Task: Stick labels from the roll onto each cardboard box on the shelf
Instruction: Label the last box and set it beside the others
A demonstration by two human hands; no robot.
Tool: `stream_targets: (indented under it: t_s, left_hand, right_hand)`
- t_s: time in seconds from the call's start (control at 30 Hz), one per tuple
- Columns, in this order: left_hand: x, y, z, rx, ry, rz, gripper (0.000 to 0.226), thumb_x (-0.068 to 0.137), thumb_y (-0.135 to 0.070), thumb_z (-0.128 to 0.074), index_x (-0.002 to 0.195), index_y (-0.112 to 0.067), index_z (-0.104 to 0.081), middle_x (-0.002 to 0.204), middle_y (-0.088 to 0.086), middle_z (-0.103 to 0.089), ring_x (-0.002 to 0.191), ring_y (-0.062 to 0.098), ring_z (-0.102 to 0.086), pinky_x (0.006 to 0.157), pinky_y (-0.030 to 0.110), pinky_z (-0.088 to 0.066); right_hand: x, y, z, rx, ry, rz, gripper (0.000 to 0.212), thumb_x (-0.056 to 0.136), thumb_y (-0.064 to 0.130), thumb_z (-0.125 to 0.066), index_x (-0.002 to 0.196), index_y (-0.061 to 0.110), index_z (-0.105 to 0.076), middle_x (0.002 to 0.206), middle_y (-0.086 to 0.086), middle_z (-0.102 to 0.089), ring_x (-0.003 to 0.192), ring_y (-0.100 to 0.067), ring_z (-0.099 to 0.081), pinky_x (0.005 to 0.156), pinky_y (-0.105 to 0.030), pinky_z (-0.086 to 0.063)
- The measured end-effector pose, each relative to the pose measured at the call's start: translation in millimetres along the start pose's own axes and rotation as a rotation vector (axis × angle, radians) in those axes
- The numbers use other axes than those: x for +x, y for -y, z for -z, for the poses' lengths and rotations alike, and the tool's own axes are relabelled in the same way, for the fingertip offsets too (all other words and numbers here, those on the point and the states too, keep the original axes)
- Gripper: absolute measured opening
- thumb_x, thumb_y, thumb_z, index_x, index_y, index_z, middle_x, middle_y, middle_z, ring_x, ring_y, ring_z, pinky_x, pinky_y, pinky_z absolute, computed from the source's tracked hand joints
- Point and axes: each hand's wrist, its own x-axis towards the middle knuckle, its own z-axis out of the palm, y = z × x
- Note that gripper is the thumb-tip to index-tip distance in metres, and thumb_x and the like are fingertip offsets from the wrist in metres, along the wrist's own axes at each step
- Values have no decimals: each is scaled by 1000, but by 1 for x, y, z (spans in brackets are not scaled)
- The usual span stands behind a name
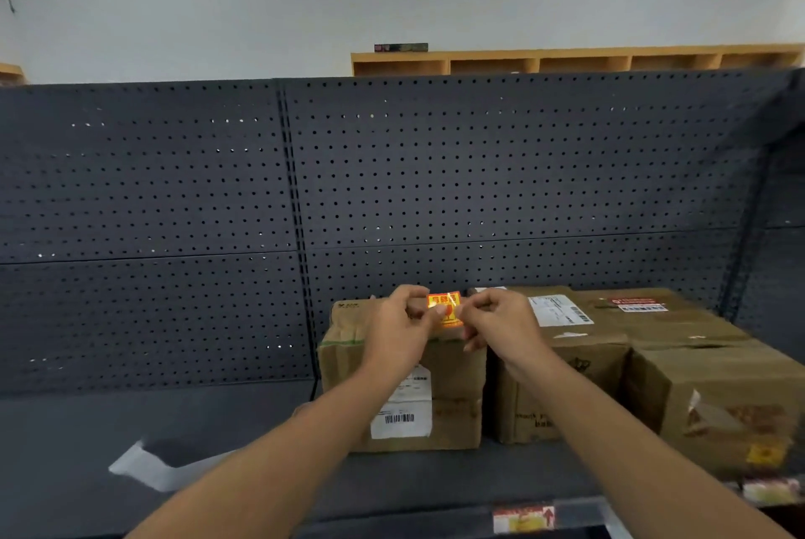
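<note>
Three cardboard boxes stand side by side on the dark shelf (130, 421). Over the top of the left box (453, 390), both my hands hold a small orange and yellow label (445, 308). My left hand (403, 329) pinches its left edge with thumb and fingers. My right hand (501, 320) pinches its right side, fingers curled. The middle box (562, 368) carries a white shipping slip on top. The right box (714, 386) has a red and white sticker on top and a yellow one low on its front. The label roll is not in sight.
A strip of white backing paper (148, 466) lies on the shelf at the left. A perforated dark back panel (174, 190) rises behind the boxes. A red and yellow label (522, 517) sits on the shelf's front edge. A wooden cubby unit (566, 59) stands beyond.
</note>
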Motion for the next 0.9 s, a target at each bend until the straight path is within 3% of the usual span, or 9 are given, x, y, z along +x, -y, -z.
stream_targets:
  t_s: [0.07, 0.13, 0.17, 0.3, 0.47, 0.63, 0.9]
  left_hand:
    - [8, 7, -8, 47, -1, -20, 27, 90, -42, -76, 111, -29, -66, 80, -12, -66, 81, 8, -65, 84, 27, -54]
    - [16, 17, -16, 135, -13, -43, 24, 87, -49, -76, 104, -36, -66, 76, -15, -66, 84, 9, -65, 107, 47, -46]
    - [18, 20, -20, 184, -10, -38, 25, 86, -51, -75, 104, -37, -65, 75, -16, -66, 87, 10, -65, 111, 51, -42]
    - [21, 26, -27, 236, -19, -37, 29, 82, -64, -69, 102, -45, -61, 77, -23, -66, 97, 17, -63, 91, 50, -54]
    - [22, 24, -28, 306, -46, -20, 28, 85, -57, -74, 107, -40, -67, 79, -24, -64, 104, 18, -60, 99, 50, -45]
    - [21, 22, -30, 341, -33, -12, 30, 87, -57, -72, 112, -39, -68, 84, -22, -66, 111, 16, -55, 102, 47, -38]
    - [16, 18, -33, 406, 14, -24, 32, 90, -55, -69, 117, -40, -64, 86, -20, -68, 118, 22, -46, 104, 48, -32]
  right_hand:
    - [5, -3, 2, -36, -23, -36, 4, 94, 6, -71, 93, 3, -71, 72, -17, -72, 58, -21, -68, 56, -34, -60]
    - [8, -8, 4, -81, -49, -73, 3, 94, 7, -71, 93, 5, -71, 75, -17, -73, 61, -24, -70, 58, -35, -60]
    - [10, -10, 4, -101, -57, -92, 3, 94, 8, -71, 93, 6, -71, 76, -16, -74, 62, -24, -70, 58, -34, -60]
    - [15, -15, 4, -119, -76, -143, 4, 93, 9, -72, 93, 5, -72, 75, -15, -74, 59, -21, -69, 55, -32, -57]
    - [18, -15, 4, -146, -57, -169, 3, 94, 9, -72, 93, 6, -72, 73, -12, -74, 61, -20, -71, 60, -32, -61]
    - [19, -17, 5, -162, -65, -189, 4, 93, 6, -71, 90, 6, -71, 72, -12, -75, 73, -32, -77, 70, -43, -66]
    - [17, -20, 4, -211, -55, -189, 1, 94, 4, -70, 93, 5, -70, 74, -12, -74, 63, -24, -75, 68, -39, -66]
